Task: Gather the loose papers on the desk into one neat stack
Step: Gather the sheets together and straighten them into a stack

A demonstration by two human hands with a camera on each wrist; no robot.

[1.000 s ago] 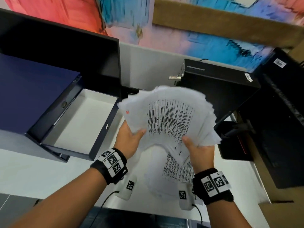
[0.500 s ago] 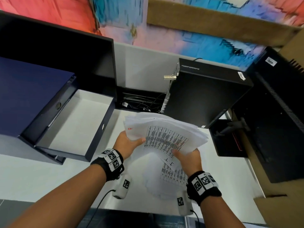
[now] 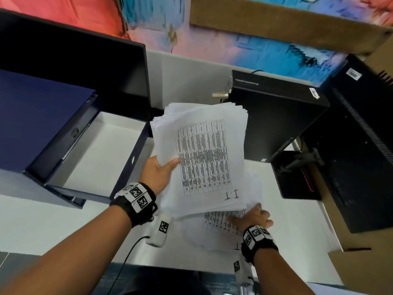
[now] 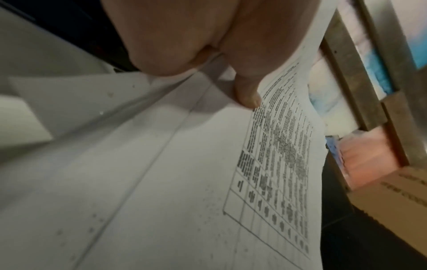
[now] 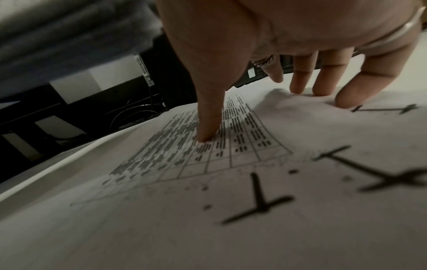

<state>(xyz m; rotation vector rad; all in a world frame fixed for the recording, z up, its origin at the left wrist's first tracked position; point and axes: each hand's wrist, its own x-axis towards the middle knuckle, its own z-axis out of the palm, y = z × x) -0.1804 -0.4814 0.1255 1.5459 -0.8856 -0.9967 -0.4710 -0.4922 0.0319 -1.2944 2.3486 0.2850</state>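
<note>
Above the white desk (image 3: 42, 226), my left hand (image 3: 156, 174) pinches the paper stack (image 3: 204, 150); my right hand (image 3: 254, 217) presses loose printed sheets (image 3: 219, 222) with straight fingers.

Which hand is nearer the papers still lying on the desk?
Right. The right hand rests fingers-down on the papers on the desk. The left hand is raised above them, gripping the held stack by its left edge.

1. Papers (image 3: 204, 150): white, printed with black gridded tables.
2. Tabletop (image 3: 42, 220): white.
3. Open box (image 3: 42, 116): navy outside, white inside.
4. Wristbands (image 3: 136, 196): black with black-and-white square markers.
</note>
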